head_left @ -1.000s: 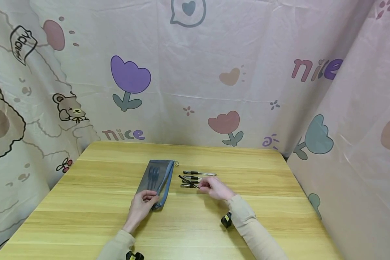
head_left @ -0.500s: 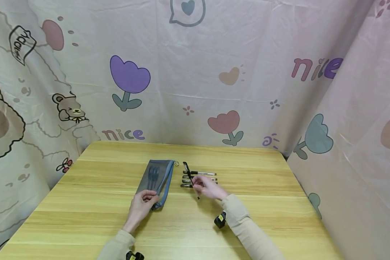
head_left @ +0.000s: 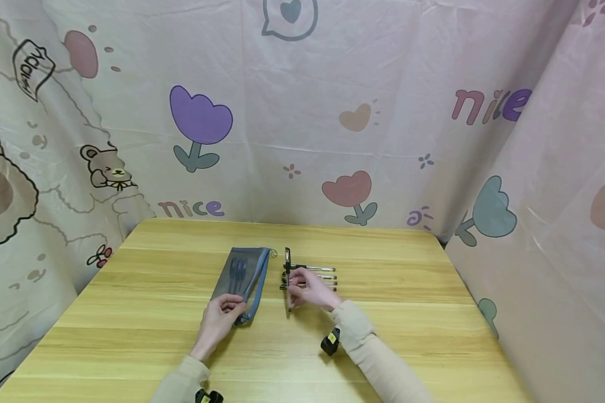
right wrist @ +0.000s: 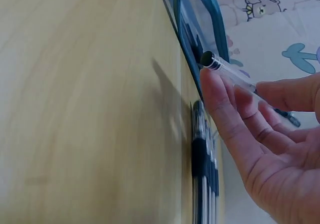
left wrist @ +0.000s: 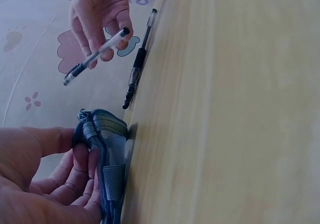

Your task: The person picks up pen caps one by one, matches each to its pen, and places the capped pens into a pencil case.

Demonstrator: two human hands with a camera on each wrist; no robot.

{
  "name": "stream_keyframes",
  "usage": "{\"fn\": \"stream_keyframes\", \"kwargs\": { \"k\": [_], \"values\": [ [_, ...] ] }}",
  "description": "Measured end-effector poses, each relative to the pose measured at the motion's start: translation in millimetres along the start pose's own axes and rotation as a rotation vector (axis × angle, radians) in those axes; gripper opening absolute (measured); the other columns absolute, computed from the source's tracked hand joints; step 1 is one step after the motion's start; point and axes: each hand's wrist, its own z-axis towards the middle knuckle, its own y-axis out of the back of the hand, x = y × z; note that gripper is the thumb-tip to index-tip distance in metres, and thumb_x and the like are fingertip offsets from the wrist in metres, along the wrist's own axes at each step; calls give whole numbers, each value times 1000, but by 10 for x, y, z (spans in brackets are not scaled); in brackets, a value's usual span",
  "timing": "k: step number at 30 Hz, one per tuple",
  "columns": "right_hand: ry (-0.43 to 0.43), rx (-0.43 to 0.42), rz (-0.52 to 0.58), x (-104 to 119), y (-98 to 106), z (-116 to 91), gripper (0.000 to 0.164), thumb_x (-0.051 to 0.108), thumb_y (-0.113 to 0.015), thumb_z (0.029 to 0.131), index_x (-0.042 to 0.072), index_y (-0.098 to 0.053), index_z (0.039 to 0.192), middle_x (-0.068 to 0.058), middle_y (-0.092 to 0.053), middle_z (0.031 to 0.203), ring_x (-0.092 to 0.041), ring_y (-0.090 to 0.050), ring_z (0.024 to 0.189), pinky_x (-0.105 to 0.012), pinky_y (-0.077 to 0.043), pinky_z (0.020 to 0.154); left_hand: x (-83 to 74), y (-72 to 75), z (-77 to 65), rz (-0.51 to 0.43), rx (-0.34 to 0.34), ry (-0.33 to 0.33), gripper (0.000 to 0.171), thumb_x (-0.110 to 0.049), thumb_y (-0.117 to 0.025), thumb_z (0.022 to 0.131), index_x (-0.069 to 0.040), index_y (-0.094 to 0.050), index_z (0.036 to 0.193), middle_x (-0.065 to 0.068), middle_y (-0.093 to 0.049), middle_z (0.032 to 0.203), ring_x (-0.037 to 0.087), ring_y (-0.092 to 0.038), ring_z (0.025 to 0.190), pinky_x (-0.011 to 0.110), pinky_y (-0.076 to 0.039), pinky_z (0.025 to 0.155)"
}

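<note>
My left hand [head_left: 219, 322] pinches the near edge of a grey-blue mesh pencil case [head_left: 223, 277] lying on the table. Its blue zipper edges stand apart in the right wrist view [right wrist: 220, 29], and several dark pen shapes show through the mesh. Just right of the case, my right hand [head_left: 310, 288] holds a clear gel pen [head_left: 288, 258] between thumb and fingers, raised off the table. Its black cap points away from me, as the left wrist view also shows the pen [left wrist: 77, 70] in the air. Under it lie several similar pens [head_left: 317, 269] side by side.
A wooden table [head_left: 131, 313] carries everything, with a patterned curtain [head_left: 282, 112] behind and at both sides. Black wrist cameras [head_left: 331, 341] sit on both wrists. A ring pull [head_left: 274, 253] hangs at the case's far corner.
My right hand has lifted the pen, moved left toward the pencil case, and turned the pen from slanting across the others to pointing away. The left hand stays on the case.
</note>
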Motion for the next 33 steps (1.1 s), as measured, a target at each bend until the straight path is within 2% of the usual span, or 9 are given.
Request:
{"fn": "stream_keyframes", "kwargs": {
  "k": [4, 10, 13, 19, 28, 33],
  "values": [
    [-72, -28, 103, 0, -73, 69, 38, -4, -57, 96, -14, -45, 131, -21, -64, 105, -15, -68, 67, -35, -63, 71, 4, 0, 2, 0, 7, -4, 22, -10, -71, 93, 5, -68, 108, 13, -72, 91, 6, -61, 73, 19, -49, 68],
    [-165, -68, 215, 23, -220, 211, 34, -5, -58, 95, -16, -49, 126, -10, -65, 84, -15, -68, 60, -35, -63, 68, 9, 2, 5, 6, 15, -8, 24, -12, -71, 93, 6, -67, 110, 13, -72, 93, 6, -61, 74, 19, -49, 68],
    [-205, -85, 253, 48, -288, 289, 32, -5, -59, 94, -14, -50, 123, -13, -67, 84, -15, -68, 60, -35, -63, 69, 7, 3, 5, 5, 12, -9, 24, -11, -71, 93, 6, -67, 110, 13, -72, 93, 5, -61, 74, 19, -49, 68],
    [-262, -111, 258, 79, -398, 439, 32, -6, -63, 91, -10, -53, 120, -32, -72, 95, -15, -68, 58, -32, -62, 66, 0, 0, 3, -7, 1, -8, 20, -8, -70, 93, 5, -69, 107, 13, -72, 91, 4, -61, 72, 19, -50, 69],
    [-308, -121, 317, 103, -549, 647, 27, -8, -63, 91, -12, -56, 117, -26, -72, 83, -17, -67, 53, -30, -62, 62, -9, -11, 16, -2, -16, -10, 17, -6, -70, 93, 5, -69, 106, 12, -73, 89, 2, -61, 72, 17, -49, 69],
    [-316, -128, 317, 86, -613, 723, 15, -11, -64, 89, -10, -61, 103, -28, -72, 80, -17, -67, 51, -31, -62, 62, -14, -9, 13, 3, -11, -11, 17, -6, -69, 93, 5, -69, 106, 12, -73, 89, 2, -61, 72, 18, -49, 69]
  ]
}}
